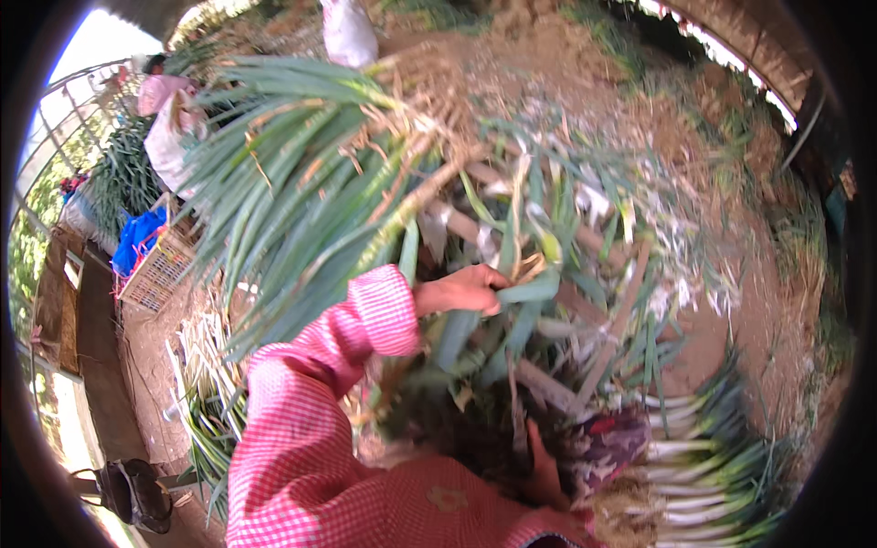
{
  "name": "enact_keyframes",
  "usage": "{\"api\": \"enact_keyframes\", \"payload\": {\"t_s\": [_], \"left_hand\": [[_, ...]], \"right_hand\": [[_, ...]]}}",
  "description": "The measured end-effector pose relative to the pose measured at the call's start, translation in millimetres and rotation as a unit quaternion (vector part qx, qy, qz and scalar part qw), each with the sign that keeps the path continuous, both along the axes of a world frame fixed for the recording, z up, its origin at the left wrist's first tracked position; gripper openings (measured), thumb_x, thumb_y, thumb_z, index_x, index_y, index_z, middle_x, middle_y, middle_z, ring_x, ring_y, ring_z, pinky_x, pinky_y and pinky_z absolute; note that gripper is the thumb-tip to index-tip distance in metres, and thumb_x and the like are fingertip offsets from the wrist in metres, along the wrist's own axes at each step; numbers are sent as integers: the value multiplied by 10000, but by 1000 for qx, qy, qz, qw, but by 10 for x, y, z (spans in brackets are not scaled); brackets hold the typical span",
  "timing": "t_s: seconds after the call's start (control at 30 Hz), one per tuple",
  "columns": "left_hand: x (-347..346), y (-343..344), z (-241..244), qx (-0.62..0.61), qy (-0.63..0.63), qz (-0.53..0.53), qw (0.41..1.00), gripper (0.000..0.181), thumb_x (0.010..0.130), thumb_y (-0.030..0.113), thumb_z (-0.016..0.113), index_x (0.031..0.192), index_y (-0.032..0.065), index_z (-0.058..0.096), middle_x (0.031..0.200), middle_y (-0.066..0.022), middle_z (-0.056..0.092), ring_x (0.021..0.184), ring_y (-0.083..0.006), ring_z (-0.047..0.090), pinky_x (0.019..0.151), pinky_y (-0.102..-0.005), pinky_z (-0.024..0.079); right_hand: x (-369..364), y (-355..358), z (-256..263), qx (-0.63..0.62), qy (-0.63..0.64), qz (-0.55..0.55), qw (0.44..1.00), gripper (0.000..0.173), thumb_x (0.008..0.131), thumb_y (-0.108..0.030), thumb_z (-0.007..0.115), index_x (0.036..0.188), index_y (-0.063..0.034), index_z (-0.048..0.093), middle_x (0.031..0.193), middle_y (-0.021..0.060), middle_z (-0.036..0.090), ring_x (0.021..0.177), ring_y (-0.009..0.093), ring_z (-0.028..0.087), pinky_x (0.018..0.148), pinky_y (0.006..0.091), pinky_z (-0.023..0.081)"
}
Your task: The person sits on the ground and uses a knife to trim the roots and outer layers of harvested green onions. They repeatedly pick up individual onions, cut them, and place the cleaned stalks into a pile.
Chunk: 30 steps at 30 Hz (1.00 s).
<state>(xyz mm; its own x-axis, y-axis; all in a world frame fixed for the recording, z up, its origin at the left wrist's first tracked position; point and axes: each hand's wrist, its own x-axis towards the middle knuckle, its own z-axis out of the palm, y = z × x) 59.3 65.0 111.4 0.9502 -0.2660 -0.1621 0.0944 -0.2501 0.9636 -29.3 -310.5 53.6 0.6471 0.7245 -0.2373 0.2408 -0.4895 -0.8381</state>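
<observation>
My left hand (pixel 460 291), in a pink checked sleeve, is at the middle of the view with its fingers closed on green leek leaves (pixel 531 288). Below it, close to my body, my right hand (pixel 545 469) is in shadow and partly hidden; whether it grips anything cannot be made out. Peeled leeks (pixel 678 472) with white stalks lie side by side to the right of that hand. A large heap of untrimmed leeks (pixel 301 178) fans out beyond my left arm. Under and past my hands are wooden slats (pixel 548 383) strewn with leaf scraps.
A plastic crate (pixel 161 264) with a blue bag (pixel 137 240) stands at left, near another person (pixel 161 89). Leeks with pale stalks (pixel 212 383) lie on the ground at left. A black bag (pixel 136 494) is at lower left, a white sack (pixel 348 34) at the top.
</observation>
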Motion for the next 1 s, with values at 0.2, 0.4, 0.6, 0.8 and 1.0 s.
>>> {"api": "enact_keyframes", "payload": {"t_s": [0.2,0.4,0.6,0.8,1.0], "left_hand": [[1160,53,-177,-350,-35,122,928,442,845,303,628,1185,21,610,888,-58,642,807,-180,610,780,-336,516],[2005,96,-491,-495,41,334,801,408,944,468,501,1098,100,587,961,-113,612,970,-307,574,965,-565,439],[909,321,-303,-180,-69,440,877,467,1001,287,436,1380,18,483,1308,-153,554,1163,-242,555,790,-339,557],[-842,184,-854,237,-159,347,894,562,768,44,563,1325,14,500,1202,-207,586,1207,-360,546,1054,-431,424],[-824,46,-1160,380,-143,261,876,423,865,319,610,1163,21,562,928,-238,656,820,-421,640,705,-488,518]], "right_hand": [[83,122,-160,55,82,13,995,1045,675,-135,765,1545,-87,190,1298,194,575,1165,328,594,945,381,486],[425,306,-163,68,47,54,995,992,691,32,665,1551,-82,182,1348,168,542,1157,296,591,930,361,502],[1170,384,-27,319,98,-232,914,1163,482,164,487,1564,-89,144,1422,179,466,1143,290,591,794,352,567],[757,504,-43,124,19,28,992,1092,589,-47,723,1548,-56,200,1406,157,482,1256,282,485,1029,351,392],[638,559,-52,95,-44,81,991,1036,596,-4,631,1542,-63,213,1290,213,578,1124,305,610,963,330,452]]}}
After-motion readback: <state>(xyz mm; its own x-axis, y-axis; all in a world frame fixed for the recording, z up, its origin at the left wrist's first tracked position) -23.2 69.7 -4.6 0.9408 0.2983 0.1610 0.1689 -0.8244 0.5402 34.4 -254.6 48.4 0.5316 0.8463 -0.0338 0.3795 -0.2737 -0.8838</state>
